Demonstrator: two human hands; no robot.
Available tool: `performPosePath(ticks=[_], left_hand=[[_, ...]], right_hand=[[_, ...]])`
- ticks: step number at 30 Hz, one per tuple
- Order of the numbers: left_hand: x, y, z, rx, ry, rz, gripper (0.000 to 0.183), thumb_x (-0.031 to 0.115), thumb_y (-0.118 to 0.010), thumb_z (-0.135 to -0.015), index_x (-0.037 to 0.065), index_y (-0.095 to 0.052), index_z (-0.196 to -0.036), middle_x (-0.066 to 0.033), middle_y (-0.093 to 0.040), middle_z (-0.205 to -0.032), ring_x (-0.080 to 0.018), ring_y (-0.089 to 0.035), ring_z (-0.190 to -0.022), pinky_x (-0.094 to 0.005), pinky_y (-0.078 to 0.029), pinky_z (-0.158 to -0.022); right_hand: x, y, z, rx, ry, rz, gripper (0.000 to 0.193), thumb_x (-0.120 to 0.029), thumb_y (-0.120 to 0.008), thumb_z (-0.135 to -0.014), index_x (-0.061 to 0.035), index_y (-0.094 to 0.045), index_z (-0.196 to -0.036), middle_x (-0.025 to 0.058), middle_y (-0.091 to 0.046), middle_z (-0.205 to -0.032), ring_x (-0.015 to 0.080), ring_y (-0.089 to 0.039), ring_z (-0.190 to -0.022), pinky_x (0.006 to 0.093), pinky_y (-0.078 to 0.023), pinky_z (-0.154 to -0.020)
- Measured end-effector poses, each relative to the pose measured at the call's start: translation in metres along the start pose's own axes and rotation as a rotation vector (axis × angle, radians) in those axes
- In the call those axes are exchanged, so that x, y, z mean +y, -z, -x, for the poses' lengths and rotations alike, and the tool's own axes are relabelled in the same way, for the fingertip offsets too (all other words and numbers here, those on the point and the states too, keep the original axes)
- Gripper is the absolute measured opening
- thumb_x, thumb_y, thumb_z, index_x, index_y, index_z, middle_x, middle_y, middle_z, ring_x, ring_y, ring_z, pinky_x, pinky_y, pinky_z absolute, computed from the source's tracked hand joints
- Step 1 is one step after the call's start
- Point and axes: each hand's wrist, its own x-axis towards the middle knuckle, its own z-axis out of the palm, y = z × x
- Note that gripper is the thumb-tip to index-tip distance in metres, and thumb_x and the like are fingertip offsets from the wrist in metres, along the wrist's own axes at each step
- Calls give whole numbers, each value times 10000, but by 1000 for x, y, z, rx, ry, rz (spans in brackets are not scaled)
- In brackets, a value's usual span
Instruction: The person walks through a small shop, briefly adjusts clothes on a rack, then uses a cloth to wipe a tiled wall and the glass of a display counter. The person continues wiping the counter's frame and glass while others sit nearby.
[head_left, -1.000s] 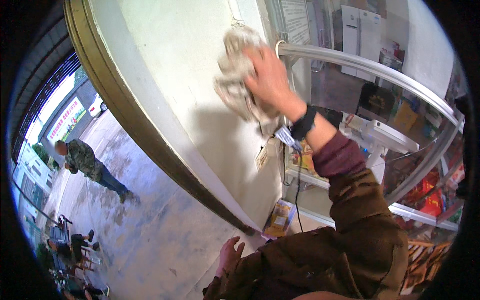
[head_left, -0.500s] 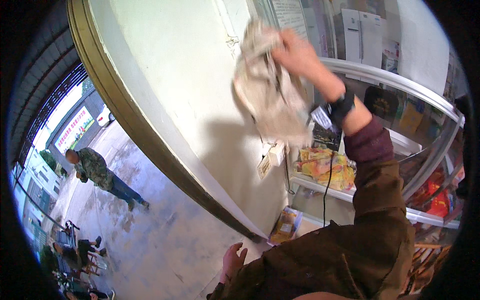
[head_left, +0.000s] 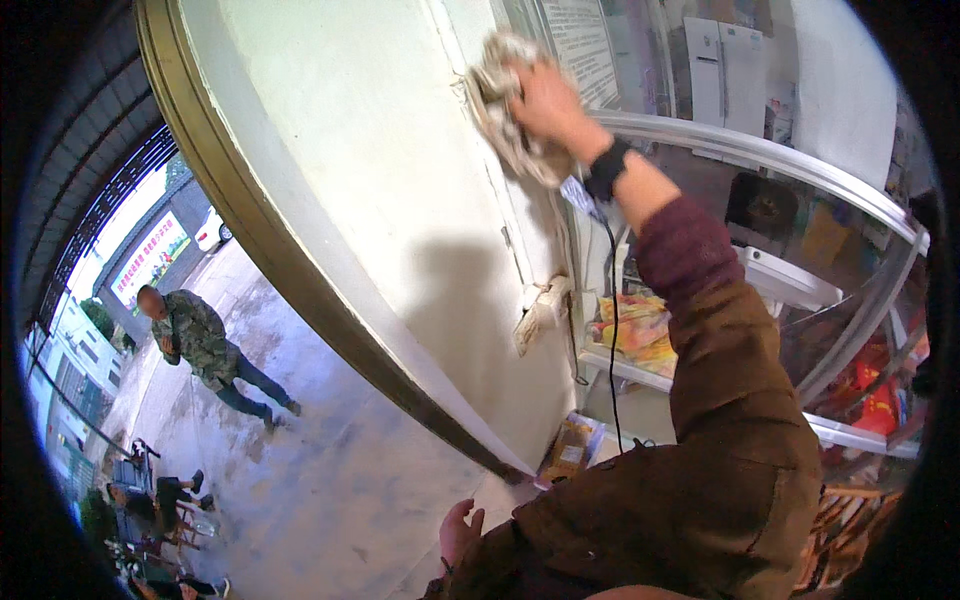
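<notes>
Right hand (head_left: 550,100) pinches cloth (head_left: 497,108) against pale wall (head_left: 340,150) by glass counter (head_left: 725,140); left hand (head_left: 459,532) spread.

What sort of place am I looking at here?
Probably a small shop, judging by the curved glass display case, the bright yellow-and-red goods on its shelf, and the white refrigerator-like cabinet beyond.

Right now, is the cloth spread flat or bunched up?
Bunched up: the cloth shows thick, crumpled folds, gathered under the fingers of the right hand, with its lower part hanging in creases.
</notes>
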Motion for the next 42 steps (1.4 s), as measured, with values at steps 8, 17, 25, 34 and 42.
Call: performPosePath(ticks=[8,17,25,34,42], left_hand=[[23,-4,-25,-96,-204,6,378,283,-628,-811,23,-599,-1085,-156,-630,-1051,-303,-591,-984,-377,-470,-852],[-36,-38,-33,-55,-190,188,354,294,-600,-856,32,-563,-1091,-124,-584,-1010,-248,-560,-940,-386,-467,-845],[-130,-69,-58,-81,119,720,510,293,-587,-858,18,-435,-1259,-131,-513,-1186,-275,-488,-1110,-424,-395,-979],[-93,-36,-85,-214,-122,243,430,266,-588,-857,18,-489,-1195,-121,-561,-1101,-258,-538,-1030,-417,-418,-948],[-59,-72,-152,-515,-455,11,363,242,-589,-857,19,-537,-1138,-113,-604,-1026,-243,-582,-959,-412,-438,-921]], right_hand=[[-24,70,77,-1039,46,-71,348,-265,-553,-675,-73,-655,-946,188,-639,-928,366,-603,-883,440,-474,-767],[-21,90,-113,298,114,74,482,-182,-583,-760,-140,-482,-1229,219,-545,-1041,394,-557,-932,470,-477,-778],[1,16,-202,332,82,348,466,-142,-630,-762,-124,-492,-1206,153,-543,-1130,356,-541,-1022,439,-460,-847],[0,51,-103,-424,-23,147,385,-354,-593,-759,-1,-646,-902,223,-636,-942,379,-611,-877,436,-488,-751],[-1,136,16,-518,1,67,345,-195,-558,-684,-121,-637,-1012,157,-642,-878,348,-600,-872,441,-475,-740]])
